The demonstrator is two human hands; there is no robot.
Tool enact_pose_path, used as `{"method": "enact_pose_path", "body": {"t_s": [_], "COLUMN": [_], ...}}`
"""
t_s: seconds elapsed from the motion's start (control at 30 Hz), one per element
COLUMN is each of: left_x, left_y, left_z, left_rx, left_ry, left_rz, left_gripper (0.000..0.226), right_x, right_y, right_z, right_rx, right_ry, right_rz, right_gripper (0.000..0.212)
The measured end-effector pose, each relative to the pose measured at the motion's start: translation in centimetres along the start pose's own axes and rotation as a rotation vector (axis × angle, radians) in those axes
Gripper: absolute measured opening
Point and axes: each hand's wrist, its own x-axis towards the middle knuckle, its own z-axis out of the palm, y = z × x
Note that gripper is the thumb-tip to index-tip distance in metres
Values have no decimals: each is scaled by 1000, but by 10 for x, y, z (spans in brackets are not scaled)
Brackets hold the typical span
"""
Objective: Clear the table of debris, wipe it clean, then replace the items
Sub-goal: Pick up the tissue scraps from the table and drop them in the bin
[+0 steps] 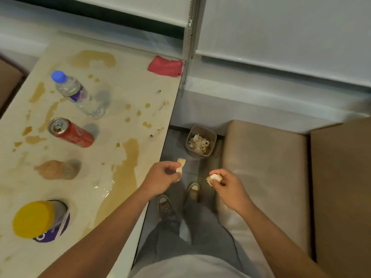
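Hands off the stained table, each pinching crumpled scraps, probably soiled paper, above the floor bin, presumably for dropping, cloth waiting at the far edge.

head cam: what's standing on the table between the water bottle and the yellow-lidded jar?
Head view: between the water bottle and the yellow-lidded jar stand the opened red soda can and a blurred brown container, amid brown spill patches on the table.
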Motion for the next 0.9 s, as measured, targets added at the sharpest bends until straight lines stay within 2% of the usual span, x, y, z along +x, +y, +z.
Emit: {"method": "enact_pose_path", "body": {"t_s": [0.13,0.4,0.7,0.8,0.9], "left_x": [46,173,326,359,371], "left_y": [9,7,-18,-28,-32], "left_z": [19,75,127,142,151], "left_rx": [115,238,286,332,428], "left_ry": [-1,41,157,142,86], "left_rz": [-48,-103,-200,-185,-143], "left_gripper": [36,25,20,25,34], "right_x": [50,183,332,363,382], "right_y": [24,86,158,172,180], "right_z": [-4,-9,13,18,19], "right_rx": [34,-34,-18,-22,-95], "right_ry": [57,62,52,61,-17], "right_rz": [68,171,260,248,213], "right_gripper": [26,12,13,21,40]}}
